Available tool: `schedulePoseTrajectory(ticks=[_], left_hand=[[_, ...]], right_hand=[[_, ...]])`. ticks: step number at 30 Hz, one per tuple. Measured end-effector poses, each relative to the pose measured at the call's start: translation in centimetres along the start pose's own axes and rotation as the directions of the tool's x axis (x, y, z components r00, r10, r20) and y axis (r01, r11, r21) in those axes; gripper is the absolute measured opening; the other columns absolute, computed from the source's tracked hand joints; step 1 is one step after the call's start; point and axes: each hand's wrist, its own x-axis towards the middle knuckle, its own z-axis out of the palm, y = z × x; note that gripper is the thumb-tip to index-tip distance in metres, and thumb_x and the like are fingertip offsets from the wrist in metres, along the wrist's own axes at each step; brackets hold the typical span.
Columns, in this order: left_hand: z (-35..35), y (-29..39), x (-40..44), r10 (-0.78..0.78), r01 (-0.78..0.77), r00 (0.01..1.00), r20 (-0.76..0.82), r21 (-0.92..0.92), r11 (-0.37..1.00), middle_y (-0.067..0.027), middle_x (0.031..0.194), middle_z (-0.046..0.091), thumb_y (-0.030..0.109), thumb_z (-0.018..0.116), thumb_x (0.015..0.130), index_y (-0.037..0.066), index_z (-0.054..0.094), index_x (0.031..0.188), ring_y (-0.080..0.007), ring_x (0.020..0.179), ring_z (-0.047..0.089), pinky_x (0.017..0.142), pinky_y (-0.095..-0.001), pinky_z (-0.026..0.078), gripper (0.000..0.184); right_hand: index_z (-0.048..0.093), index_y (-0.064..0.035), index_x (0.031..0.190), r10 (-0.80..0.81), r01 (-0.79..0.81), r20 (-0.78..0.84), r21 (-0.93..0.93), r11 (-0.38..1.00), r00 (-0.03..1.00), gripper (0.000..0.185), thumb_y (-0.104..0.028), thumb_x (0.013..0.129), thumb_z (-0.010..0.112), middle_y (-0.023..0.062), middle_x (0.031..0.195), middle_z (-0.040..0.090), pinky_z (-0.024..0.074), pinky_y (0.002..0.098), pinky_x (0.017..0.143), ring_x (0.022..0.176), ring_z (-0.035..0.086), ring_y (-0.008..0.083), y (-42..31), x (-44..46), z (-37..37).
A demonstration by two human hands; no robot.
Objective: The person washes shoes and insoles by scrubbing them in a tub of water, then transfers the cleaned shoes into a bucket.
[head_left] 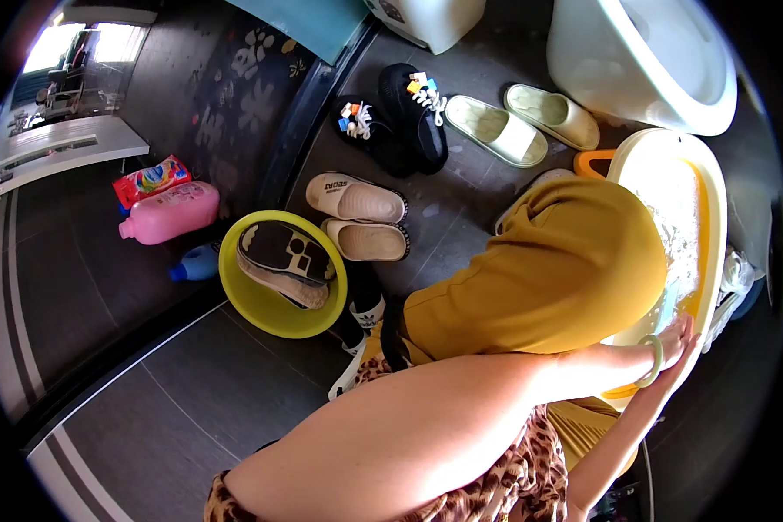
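While left hand (673,337) and right hand (689,348) crowd together at the basin (716,226), 3 o'clock, I can't tell whether fingers are apart or clamped. Reckon it's heavy with water, stiff-walled, slippery when wet; I'd grip both long rims.

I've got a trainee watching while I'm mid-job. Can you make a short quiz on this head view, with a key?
1. Multiple choice: the left hand and right hand are nearest to which item?
A) the pink bottle
B) the white-and-yellow tub
C) the black shoes

2. True or false: the green bangle is worn on the left arm.

3. Fill in the blank: the round yellow-green basin holds ____.

Key:
1. B, the tub at the picture's right side.
2. True.
3. Footwear, with a dark patterned sole showing.
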Motion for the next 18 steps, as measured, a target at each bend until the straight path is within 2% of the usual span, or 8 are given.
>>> schedulePoseTrajectory(ticks=[5, 6, 7, 9, 11, 14, 16, 18], left_hand=[[-0.4, -0.7, -0.4, 0.003, -0.003, 1.0, 0.018, 0.01, 1.0, -0.0092, 0.119, 0.054, 0.045, 0.061, 0.083, 0.009, 0.05, 0.127, -0.0234, 0.106, 0.052, 0.087, -0.0381, 0.045, 0.058], [-0.6, -0.7, -0.4, 0.006, -0.006, 1.0, 0.026, 0.004, 1.0, -0.0089, 0.12, 0.054, 0.046, 0.061, 0.083, 0.009, 0.05, 0.127, -0.0231, 0.106, 0.052, 0.087, -0.038, 0.045, 0.058], [-0.6, -0.7, -0.5, 0.008, -0.008, 0.999, 0.036, 0.005, 1.0, -0.0086, 0.12, 0.054, 0.046, 0.061, 0.083, 0.009, 0.05, 0.127, -0.0229, 0.106, 0.052, 0.087, -0.0379, 0.045, 0.058], [-0.5, -0.3, -0.6, 0.011, -0.007, 0.994, 0.105, -0.046, 0.999, -0.008, 0.121, 0.053, 0.046, 0.062, 0.083, 0.01, 0.05, 0.126, -0.0224, 0.106, 0.052, 0.087, -0.0377, 0.045, 0.058], [-0.3, 1.0, -1.2, -0.021, 0.069, 0.966, 0.259, -0.177, 0.982, -0.0074, 0.121, 0.053, 0.047, 0.062, 0.083, 0.01, 0.05, 0.126, -0.0219, 0.106, 0.051, 0.087, -0.0376, 0.044, 0.058], [-0.6, 3.9, -2.2, -0.081, 0.209, 0.903, 0.422, -0.268, 0.94, -0.0065, 0.122, 0.052, 0.048, 0.062, 0.083, 0.01, 0.05, 0.126, -0.0212, 0.107, 0.051, 0.087, -0.0373, 0.044, 0.059], [-0.8, 3.4, -1.5, -0.005, 0.087, 0.903, 0.429, -0.171, 0.982, -0.0063, 0.118, 0.053, 0.044, 0.063, 0.084, 0.008, 0.051, 0.125, -0.0191, 0.104, 0.051, 0.085, -0.0346, 0.044, 0.055], [-1.1, 2.0, 0.2, 0.126, -0.117, 0.899, 0.419, -0.048, 0.992, -0.0066, 0.111, 0.056, 0.036, 0.063, 0.087, 0.005, 0.052, 0.123, -0.0153, 0.098, 0.052, 0.081, -0.0294, 0.045, 0.049]], right_hand=[[0.017, -0.0094, 0.149, 0.146, -0.15, -0.044, -0.108, 0.983, 0.988, 0.062, -0.046, 0.1, 0.023, 0.012, 0.152, 0.023, 0.0314, 0.0438, 0.111, 0.14, 0.025, 0.0254, 3.2, -0.4, -1.0], [0.017, -0.0092, 0.149, 0.177, -0.181, -0.103, -0.033, 0.983, 0.979, 0.062, -0.047, 0.1, 0.022, 0.0129, 0.152, 0.025, 0.0329, 0.0434, 0.11, 0.139, 0.027, 0.0258, 3.7, -0.7, -0.1], [0.035, -0.0044, 0.142, 0.202, -0.216, -0.243, -0.03, 0.976, 0.949, 0.063, -0.05, 0.098, 0.034, 0.0165, 0.141, 0.043, 0.0348, 0.0398, 0.109, 0.13, 0.041, 0.027, 3.4, -1.6, 0.7], [0.034, -0.0044, 0.143, 0.166, -0.168, -0.095, -0.015, 0.986, 0.982, 0.066, -0.051, 0.096, 0.04, 0.0179, 0.141, 0.042, 0.0329, 0.0379, 0.11, 0.129, 0.042, 0.0283, 6.0, -0.2, -2.5], [0.041, -0.0035, 0.139, 0.041, -0.041, -0.001, -0.026, 0.999, 0.999, 0.056, -0.041, 0.097, 0.043, 0.0153, 0.136, 0.048, 0.0327, 0.0376, 0.108, 0.128, 0.043, 0.0241, 8.0, 0.5, -4.2], [0.043, -0.0028, 0.137, 0.061, -0.059, 0.047, -0.04, 0.997, 0.997, 0.059, -0.042, 0.094, 0.051, 0.0102, 0.127, 0.054, 0.0379, 0.0339, 0.097, 0.112, 0.05, 0.0197, 8.7, 0.5, -5.5], [0.044, -0.0025, 0.137, 0.063, -0.072, 0.072, 0.139, 0.988, 0.995, 0.058, -0.037, 0.092, 0.058, 0.0088, 0.129, 0.053, 0.0357, 0.0329, 0.1, 0.116, 0.048, 0.0183, 9.9, 0.0, -5.6], [0.048, -0.0047, 0.134, 0.092, -0.097, 0.136, 0.037, 0.995, 0.986, 0.054, -0.036, 0.091, 0.059, 0.0073, 0.126, 0.055, 0.0373, 0.032, 0.098, 0.114, 0.049, 0.017, 10.9, 0.2, -6.2]])
